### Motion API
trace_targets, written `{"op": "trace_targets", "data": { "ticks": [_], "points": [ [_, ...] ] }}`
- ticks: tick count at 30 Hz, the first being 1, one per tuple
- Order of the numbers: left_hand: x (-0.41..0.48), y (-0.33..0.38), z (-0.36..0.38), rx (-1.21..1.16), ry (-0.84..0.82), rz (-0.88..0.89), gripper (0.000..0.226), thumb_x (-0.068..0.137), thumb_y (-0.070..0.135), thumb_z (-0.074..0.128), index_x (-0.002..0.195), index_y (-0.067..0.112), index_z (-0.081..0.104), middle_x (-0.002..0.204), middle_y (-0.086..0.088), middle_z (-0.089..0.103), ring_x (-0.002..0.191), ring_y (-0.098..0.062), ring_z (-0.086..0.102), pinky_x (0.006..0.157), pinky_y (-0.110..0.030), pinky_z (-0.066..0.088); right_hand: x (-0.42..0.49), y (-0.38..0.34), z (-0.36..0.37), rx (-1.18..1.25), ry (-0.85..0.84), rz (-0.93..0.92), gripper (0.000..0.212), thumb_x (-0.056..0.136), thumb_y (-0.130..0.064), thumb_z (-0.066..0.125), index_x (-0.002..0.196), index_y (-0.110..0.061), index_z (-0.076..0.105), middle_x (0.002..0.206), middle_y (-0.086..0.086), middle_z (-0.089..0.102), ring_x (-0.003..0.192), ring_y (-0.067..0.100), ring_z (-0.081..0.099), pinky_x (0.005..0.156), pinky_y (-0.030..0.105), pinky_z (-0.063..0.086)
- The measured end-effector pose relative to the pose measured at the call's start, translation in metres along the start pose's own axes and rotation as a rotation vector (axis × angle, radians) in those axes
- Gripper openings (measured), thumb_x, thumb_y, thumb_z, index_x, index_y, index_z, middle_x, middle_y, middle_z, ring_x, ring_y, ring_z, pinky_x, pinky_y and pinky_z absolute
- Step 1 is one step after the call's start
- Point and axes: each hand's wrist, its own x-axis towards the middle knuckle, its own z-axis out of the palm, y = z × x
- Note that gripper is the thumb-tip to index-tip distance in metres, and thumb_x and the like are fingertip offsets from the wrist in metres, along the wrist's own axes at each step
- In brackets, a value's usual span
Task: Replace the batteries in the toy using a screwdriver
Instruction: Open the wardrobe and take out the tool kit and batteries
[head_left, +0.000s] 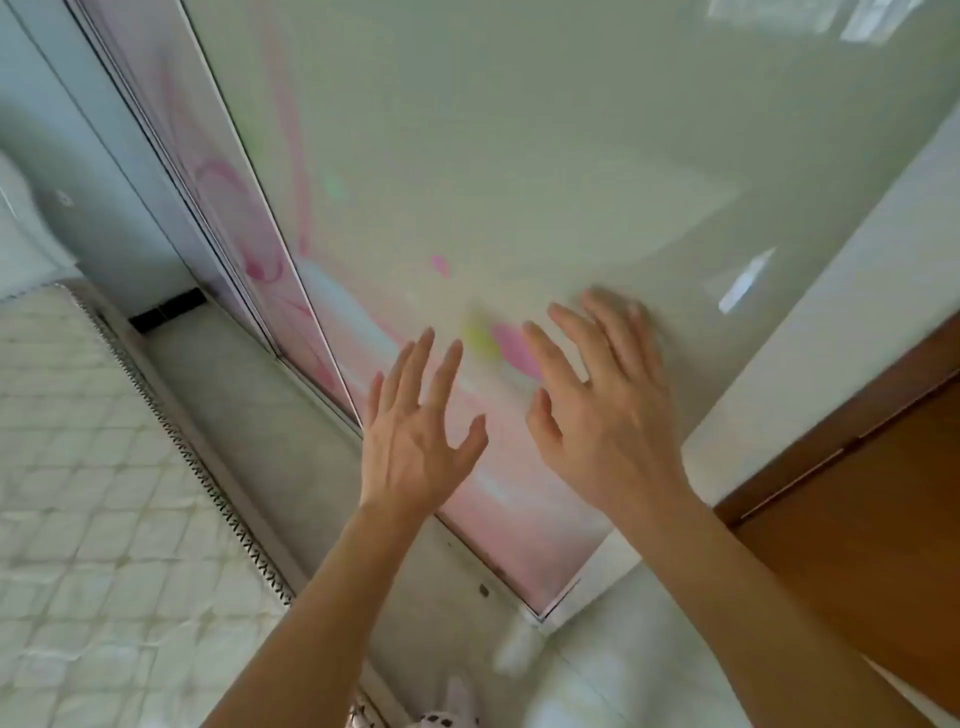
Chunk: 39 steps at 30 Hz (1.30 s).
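- The left hand (415, 447) is reaching out in front of a glossy sliding panel (519, 130). Its grip is standing wide, with the fingers straight and spread, and it is holding nothing.
- The right hand (602, 415) is reaching out beside it. Its grip is also standing wide and is holding nothing. Its fingertips are showing blurred.
- Both hands are turning their backs to the camera. They are near each other but apart, with the thumbs pointing inward.
- Whether either hand is touching the panel cannot be told.
- The panel is showing a pale grey-green surface with pink and yellow-green print, and it is sitting in a thin metal frame.
- The toy (447, 714) is showing only in part at the bottom edge, between the two forearms. It is lying low by the floor (597, 691), well apart from both hands. It is appearing white with dark spots, and it is too cropped for further detail.
- A quilted mattress (78, 467) is lying at the left.
- A brown wooden door (857, 519) is standing at the right.
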Motion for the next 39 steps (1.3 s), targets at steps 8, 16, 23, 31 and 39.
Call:
{"op": "trace_targets", "data": {
  "ticks": [8,16,23,31,39],
  "points": [
    [0.108,-0.002,-0.003,-0.093,0.179,0.323,0.101,0.080,0.083,0.048,0.158,0.029,0.015,0.166,-0.010,0.002,0.156,-0.029,0.006,0.120,-0.058,0.023,0.039,0.012,-0.004,-0.415,0.065,-0.009,0.066,0.102,-0.050,0.047,0.156,-0.016,0.031,0.163,0.008,0.026,0.151,0.028,0.022,0.123,0.046,0.017],
    [0.140,-0.018,0.027,-0.082,0.319,0.444,0.103,0.077,0.082,0.057,0.156,0.031,0.017,0.164,-0.016,0.012,0.154,-0.030,0.013,0.117,-0.060,0.030,0.041,0.015,0.017,-0.622,0.090,-0.009,0.063,0.102,-0.047,0.048,0.156,-0.019,0.030,0.164,0.005,0.026,0.151,0.027,0.019,0.122,0.048,0.010],
    [0.152,-0.036,0.031,-0.141,0.332,0.466,0.095,0.080,0.082,0.052,0.154,0.032,0.021,0.163,-0.016,0.015,0.154,-0.029,0.013,0.115,-0.060,0.032,0.057,0.005,0.030,-0.640,0.114,0.005,0.062,0.102,-0.044,0.050,0.156,-0.018,0.031,0.164,0.005,0.026,0.151,0.026,0.018,0.122,0.049,0.010],
    [0.173,-0.072,0.034,-0.148,0.332,0.454,0.104,0.080,0.077,0.060,0.160,0.030,0.013,0.160,-0.024,0.021,0.151,-0.039,0.022,0.113,-0.060,0.036,0.089,-0.016,0.053,-0.606,0.143,-0.013,0.057,0.106,-0.044,0.041,0.155,-0.019,0.032,0.163,0.006,0.028,0.150,0.027,0.020,0.121,0.050,0.012],
    [0.183,-0.108,0.008,-0.160,0.192,0.342,0.082,0.093,0.067,0.049,0.157,0.021,0.024,0.165,-0.020,0.014,0.153,-0.032,0.022,0.116,-0.048,0.036,0.124,-0.042,0.065,-0.284,0.091,-0.113,0.044,0.101,-0.021,0.046,0.145,-0.017,0.048,0.162,0.012,0.029,0.152,0.032,0.020,0.125,0.051,0.010]
  ]
}}
